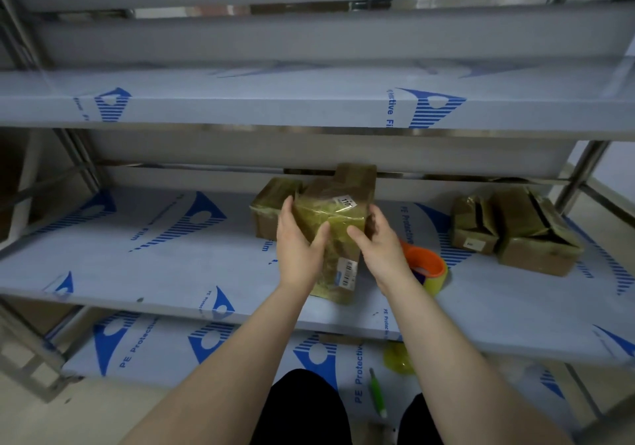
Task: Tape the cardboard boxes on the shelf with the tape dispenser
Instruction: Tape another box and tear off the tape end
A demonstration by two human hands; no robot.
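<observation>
My right hand (380,247) hides the tape dispenser's (429,266) left part; the barcode label (347,272) on the cardboard box (331,219) is unreadably small.

Four cardboard boxes: centre box (335,219), box behind it (266,204), and two at right, small box (472,228), large box (537,238); one tape dispenser (427,264).

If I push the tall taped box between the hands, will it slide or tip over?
The taped box stands on a narrow end, so a high push would probably tip it. Its glossy tape wrap looks slippery; the left hand and right hand clasp its sides.
</observation>
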